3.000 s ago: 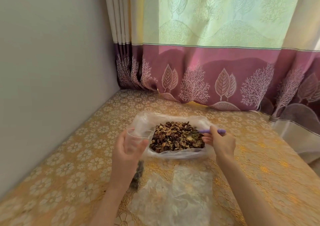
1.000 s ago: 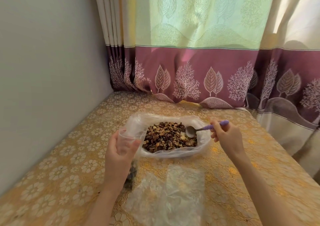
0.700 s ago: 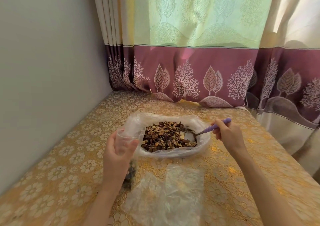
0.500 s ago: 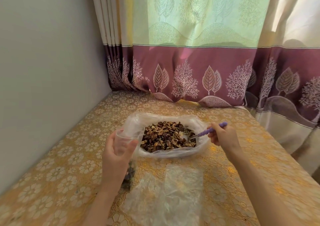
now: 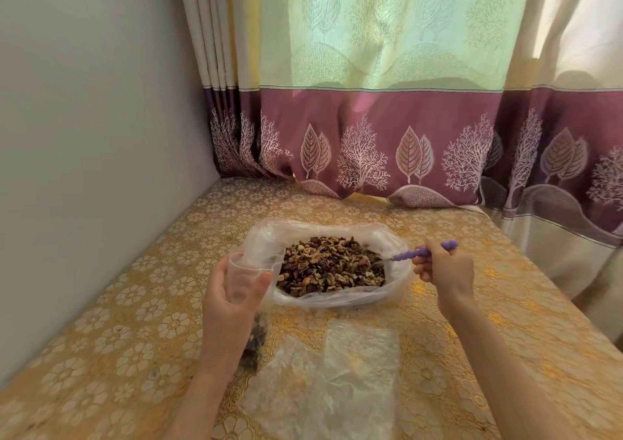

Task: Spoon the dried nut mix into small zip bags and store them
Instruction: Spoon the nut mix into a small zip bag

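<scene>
Over the gold-patterned surface (image 5: 135, 304), your left hand (image 5: 232, 298) grips a small zip bag (image 5: 247, 272) upright, mouth open, with some dark mix already at its bottom. Your right hand (image 5: 441, 271) pinches the purple spoon (image 5: 421, 252), its bowl buried in the nut mix (image 5: 332, 266) heaped in the large clear bag (image 5: 337, 299). Nearer you lie flat empty bags (image 5: 330, 382). You look early on: one bag partly filled, none visibly sealed or stored, and plenty of mix left.

Purple spoon (image 5: 425, 252), gold floral tablecloth (image 5: 135, 304)
</scene>
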Motion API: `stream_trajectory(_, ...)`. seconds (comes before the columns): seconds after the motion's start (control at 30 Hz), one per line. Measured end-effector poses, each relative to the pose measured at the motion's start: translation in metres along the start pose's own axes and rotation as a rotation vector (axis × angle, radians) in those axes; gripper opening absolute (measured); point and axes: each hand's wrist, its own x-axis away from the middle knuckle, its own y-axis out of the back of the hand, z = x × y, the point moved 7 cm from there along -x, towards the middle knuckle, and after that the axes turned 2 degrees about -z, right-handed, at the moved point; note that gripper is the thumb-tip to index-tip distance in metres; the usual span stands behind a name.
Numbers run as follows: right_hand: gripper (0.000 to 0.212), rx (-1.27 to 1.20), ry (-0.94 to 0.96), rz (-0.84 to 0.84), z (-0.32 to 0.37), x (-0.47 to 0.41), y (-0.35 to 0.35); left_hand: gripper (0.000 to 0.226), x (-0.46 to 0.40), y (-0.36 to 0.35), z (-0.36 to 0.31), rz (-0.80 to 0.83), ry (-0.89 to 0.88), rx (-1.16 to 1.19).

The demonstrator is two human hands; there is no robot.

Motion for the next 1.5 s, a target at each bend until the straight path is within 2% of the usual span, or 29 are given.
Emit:
stream_trajectory(0.3,0.037,-0.162,0.063,0.130,0.044,0.011,-0.040,0.060,0.001,-0.001,-0.001,0.010,0.016,0.017)
stream_trajectory(0.6,0.038,-0.254,0.108,0.368,0.087,0.054,-0.096,0.078,0.001,-0.001,0.001,0.008,0.003,0.033)
stream_trajectory(0.77,0.036,-0.170,0.259,0.508,0.096,0.085,-0.113,0.084,0.000,0.000,0.000,0.000,0.007,0.008)
stream_trajectory(0.87,0.027,-0.123,0.398,0.562,0.103,0.097,-0.116,0.075,0.001,-0.001,0.001,0.006,0.010,0.013)
stream_trajectory(0.97,0.021,-0.098,0.441,0.590,0.105,0.101,-0.115,0.086,-0.001,0.000,0.006,0.004,0.034,0.005)
stream_trajectory(1.1,0.022,-0.141,0.424,0.556,0.104,0.091,-0.107,0.101,-0.002,0.001,0.009,0.007,0.046,0.025)
stream_trajectory(1.23,0.028,-0.199,0.340,0.429,0.093,0.065,-0.088,0.074,0.000,-0.001,0.006,0.010,0.017,0.025)
stream_trajectory(1.37,0.030,-0.141,0.270,0.222,0.072,0.037,-0.057,0.078,0.000,-0.001,0.003,0.012,0.010,0.041)
stream_trajectory(1.5,0.031,0.034,0.289,0.042,0.049,0.020,-0.032,0.071,0.000,-0.001,0.005,0.010,0.016,0.043)
